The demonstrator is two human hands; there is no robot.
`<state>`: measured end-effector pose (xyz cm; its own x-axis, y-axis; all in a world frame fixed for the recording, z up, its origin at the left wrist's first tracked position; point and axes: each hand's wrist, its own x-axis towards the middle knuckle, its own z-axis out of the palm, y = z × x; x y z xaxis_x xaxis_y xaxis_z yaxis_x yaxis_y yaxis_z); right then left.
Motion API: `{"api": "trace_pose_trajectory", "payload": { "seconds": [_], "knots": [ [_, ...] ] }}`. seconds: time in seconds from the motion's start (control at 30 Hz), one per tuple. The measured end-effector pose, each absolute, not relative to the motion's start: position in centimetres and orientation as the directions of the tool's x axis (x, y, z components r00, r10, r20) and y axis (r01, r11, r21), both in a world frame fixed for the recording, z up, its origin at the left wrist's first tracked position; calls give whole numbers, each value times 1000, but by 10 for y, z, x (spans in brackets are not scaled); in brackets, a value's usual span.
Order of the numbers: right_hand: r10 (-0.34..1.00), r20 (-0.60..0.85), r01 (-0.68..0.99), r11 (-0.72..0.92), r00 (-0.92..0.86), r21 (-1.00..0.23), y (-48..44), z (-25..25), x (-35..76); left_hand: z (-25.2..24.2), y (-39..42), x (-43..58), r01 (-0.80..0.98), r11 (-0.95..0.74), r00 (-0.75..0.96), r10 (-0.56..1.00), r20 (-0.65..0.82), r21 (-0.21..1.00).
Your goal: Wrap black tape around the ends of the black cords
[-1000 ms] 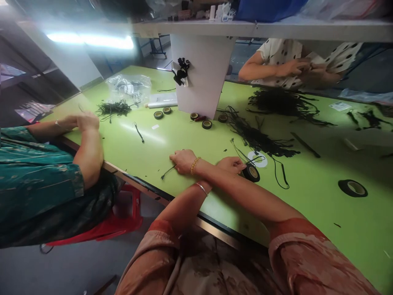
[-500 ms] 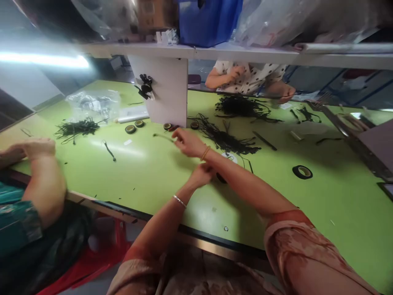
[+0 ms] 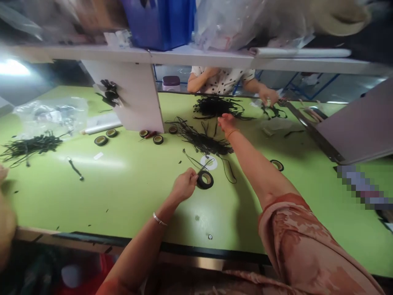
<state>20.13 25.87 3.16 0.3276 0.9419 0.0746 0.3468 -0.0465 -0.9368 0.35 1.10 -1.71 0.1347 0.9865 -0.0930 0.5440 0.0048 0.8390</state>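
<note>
Black tape roll (image 3: 200,182) against left grip (image 3: 185,183)

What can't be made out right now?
All in the head view:
Right hand: whether it holds anything by the far tangled pile of thin black cords; blurred, too small.
Left hand: exact grip at the black tape roll with tan core; hidden by the hand itself.
Blue plastic bin: its top; cut by upper edge.
Purple-grey oblong object: pixelated.

White light (image 3: 14,67) glares at far left, sheen streaks the table (image 3: 123,200), and edges blur.
</note>
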Motion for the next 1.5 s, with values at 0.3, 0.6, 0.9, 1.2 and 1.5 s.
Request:
{"api": "trace_pose_trajectory", "payload": {
  "seconds": [0.3, 0.6, 0.9, 1.2, 1.5],
  "knots": [
    [990, 109, -125, 119, 89, -985, 109, 50, 203, -3, 12, -1, 437, -127, -39, 986, 160, 890],
    [985, -91, -169, -115, -144, -979, 12, 14, 180, 16, -2, 8, 266, -194, 89, 980, 177, 944],
    [919, -206, -324, -317, -335, -891, 8, 9, 187, 23, -15, 19, 396, -430, 307, 895, 325, 811],
    [924, -228, -396, -343, -308, -852, 10, 4, 186, 13, -12, 20, 448, -579, 379, 813, 442, 681],
    [916, -141, -430, -307, -376, -849, 22, 2, 209, 7, -8, 12, 609, -737, 550, 659, 514, 293]
  ]
}}
